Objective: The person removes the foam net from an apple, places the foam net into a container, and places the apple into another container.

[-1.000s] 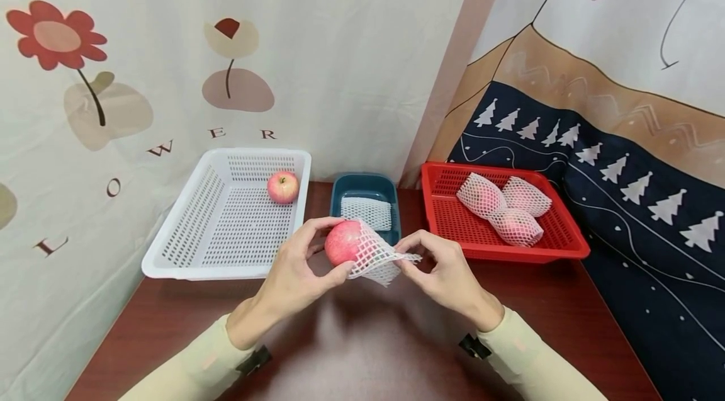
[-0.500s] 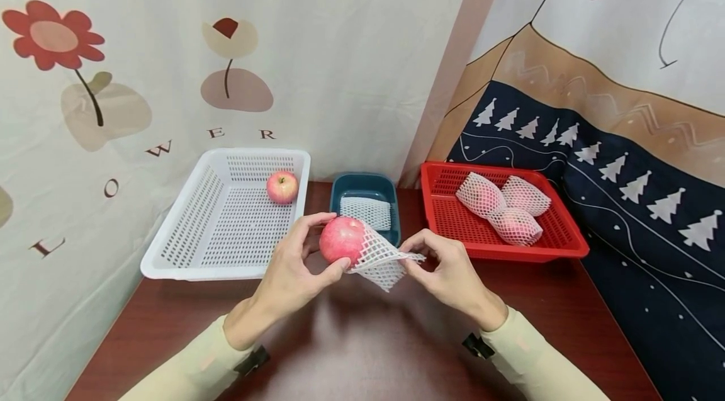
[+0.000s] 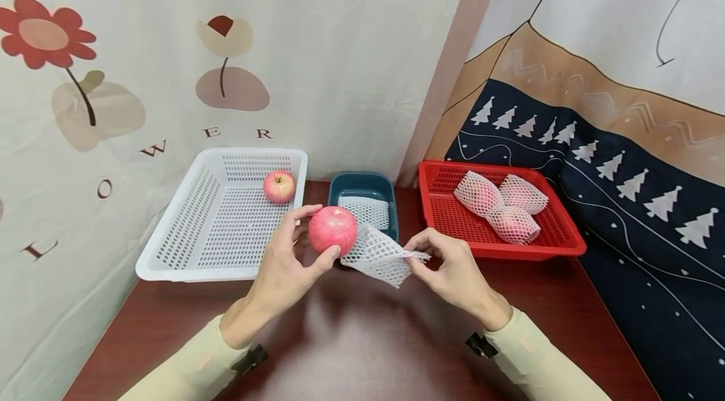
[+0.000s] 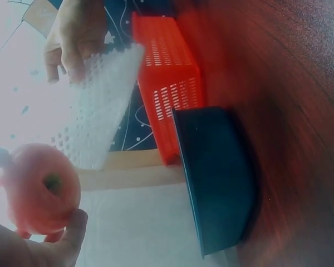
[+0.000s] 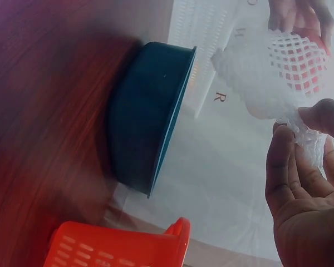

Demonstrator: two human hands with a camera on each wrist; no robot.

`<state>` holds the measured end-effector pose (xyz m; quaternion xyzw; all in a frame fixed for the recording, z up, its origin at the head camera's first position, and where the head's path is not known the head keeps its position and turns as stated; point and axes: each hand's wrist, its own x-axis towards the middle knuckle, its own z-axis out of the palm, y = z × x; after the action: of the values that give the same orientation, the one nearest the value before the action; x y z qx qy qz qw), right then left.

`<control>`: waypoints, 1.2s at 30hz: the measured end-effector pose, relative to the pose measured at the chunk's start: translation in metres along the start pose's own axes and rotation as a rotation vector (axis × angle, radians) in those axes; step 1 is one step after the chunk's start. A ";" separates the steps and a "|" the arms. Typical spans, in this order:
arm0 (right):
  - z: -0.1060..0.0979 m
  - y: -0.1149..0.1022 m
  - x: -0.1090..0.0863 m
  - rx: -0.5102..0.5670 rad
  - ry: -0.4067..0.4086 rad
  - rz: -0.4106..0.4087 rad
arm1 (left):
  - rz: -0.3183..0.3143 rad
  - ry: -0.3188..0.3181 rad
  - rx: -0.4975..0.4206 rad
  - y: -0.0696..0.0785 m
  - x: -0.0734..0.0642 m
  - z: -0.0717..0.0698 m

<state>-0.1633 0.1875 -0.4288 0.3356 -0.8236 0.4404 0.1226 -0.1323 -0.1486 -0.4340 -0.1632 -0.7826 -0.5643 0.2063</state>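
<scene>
My left hand (image 3: 286, 275) grips a red apple (image 3: 333, 231) between thumb and fingers, raised over the table. To its right, my right hand (image 3: 453, 269) pinches the gathered end of a white foam net sleeve (image 3: 381, 256). The sleeve hangs loosely toward the apple, its wide end beside the fruit and no longer around it. In the left wrist view the apple (image 4: 42, 186) shows its stem end bare, apart from the net (image 4: 103, 105). The right wrist view shows the bunched net (image 5: 306, 136) between thumb and fingertips, with the apple partly hidden behind the mesh.
At the left stands a white basket (image 3: 148, 269) with one bare apple (image 3: 279, 187). A dark teal tub (image 3: 362, 179) behind the hands holds folded foam nets (image 3: 368, 209). On the right, a red basket (image 3: 436, 199) contains several net-wrapped apples (image 3: 514, 225). A printed curtain hangs behind.
The net covered the apple's right side; now the apple is out of it. The left hand has moved left and slightly up with the apple, while the right hand keeps pinching the net.
</scene>
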 end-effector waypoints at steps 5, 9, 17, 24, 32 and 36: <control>-0.003 -0.001 -0.001 -0.020 0.014 0.013 | -0.028 0.038 0.024 0.000 0.002 -0.004; -0.006 0.001 0.000 -0.052 0.034 0.003 | -0.039 0.035 0.049 -0.001 0.001 -0.007; -0.015 0.002 0.010 -0.173 0.050 0.027 | 0.016 0.002 0.091 -0.002 -0.002 -0.008; -0.020 0.003 0.023 -0.224 0.032 0.078 | 0.034 -0.022 0.108 -0.004 -0.005 -0.009; -0.024 0.008 0.040 -0.278 0.034 0.075 | 0.016 -0.028 0.147 -0.005 -0.005 -0.011; -0.026 0.007 0.048 -0.291 0.026 0.082 | 0.020 -0.030 0.164 -0.004 -0.004 -0.012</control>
<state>-0.2056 0.1896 -0.3945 0.2746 -0.8901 0.3255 0.1625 -0.1290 -0.1618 -0.4363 -0.1620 -0.8276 -0.4935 0.2127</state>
